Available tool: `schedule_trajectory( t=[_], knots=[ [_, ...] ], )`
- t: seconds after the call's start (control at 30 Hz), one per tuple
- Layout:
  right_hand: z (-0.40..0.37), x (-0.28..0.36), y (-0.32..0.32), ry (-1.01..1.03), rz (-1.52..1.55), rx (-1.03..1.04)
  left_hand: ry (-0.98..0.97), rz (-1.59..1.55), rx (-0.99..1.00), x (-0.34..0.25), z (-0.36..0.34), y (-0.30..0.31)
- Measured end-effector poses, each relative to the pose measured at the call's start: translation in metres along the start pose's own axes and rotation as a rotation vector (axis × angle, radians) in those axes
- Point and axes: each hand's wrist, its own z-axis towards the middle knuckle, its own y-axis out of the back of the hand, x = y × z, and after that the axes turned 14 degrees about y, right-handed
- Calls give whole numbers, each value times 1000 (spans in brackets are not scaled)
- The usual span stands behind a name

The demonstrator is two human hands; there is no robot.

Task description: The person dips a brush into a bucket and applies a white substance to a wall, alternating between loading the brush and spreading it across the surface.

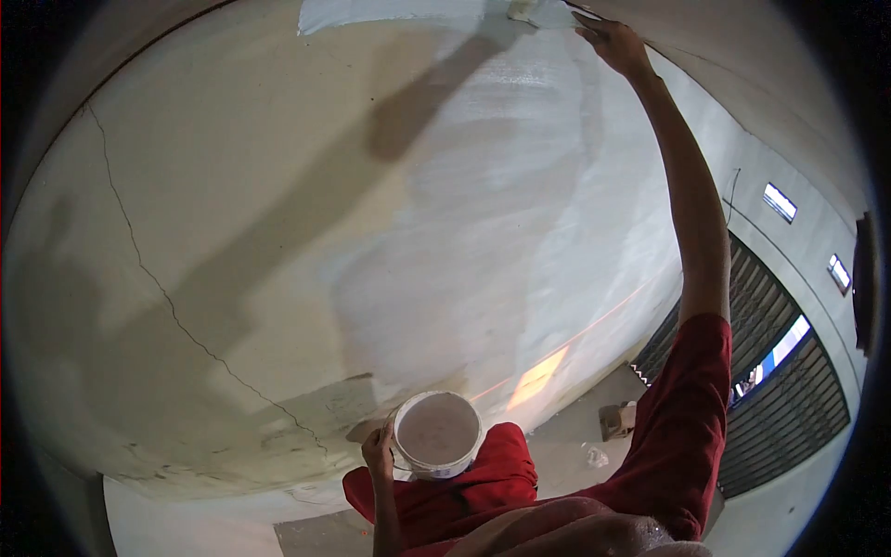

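High up at the top of the wall [306, 167], my right hand [613, 45] is closed around the handle of a paintbrush [522, 11]. The pale brush head lies over a wet white stroke close to the ceiling edge, partly cut off by the top of the view. Down low, my left hand [379, 452] grips the side of a white bucket [399, 436] at its rim. The bucket is in front of my red-clothed legs, and a pale, whitish surface shows inside it.
White paint covers the wall's right part and a top strip; the left part is beige, with a long crack [169, 302]. A barred gate [780, 399] and small window openings [780, 201] are on the right. A brownish box-like object [614, 420] and clear plastic [595, 456] lie on the floor.
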Motion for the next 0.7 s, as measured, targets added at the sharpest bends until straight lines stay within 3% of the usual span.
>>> schedule_trajectory(
  t=[0.3,0.4,0.5,0.67,0.7],
  knots=[
    [-34,-46,4,-122,-100,102,-46,-33,3,-4,-7,-2],
    [-45,-2,26,-117,167,-55,-97,-28,-25,-16,-16,-3],
    [-21,72,41,-262,305,101,-49,-2,-12,-10,-12,-2],
    [50,184,40,248,428,-78,-89,25,-52,0,-3,-2],
    [66,209,48,262,424,-77,-85,34,-55,-2,-6,-2]
  ],
)
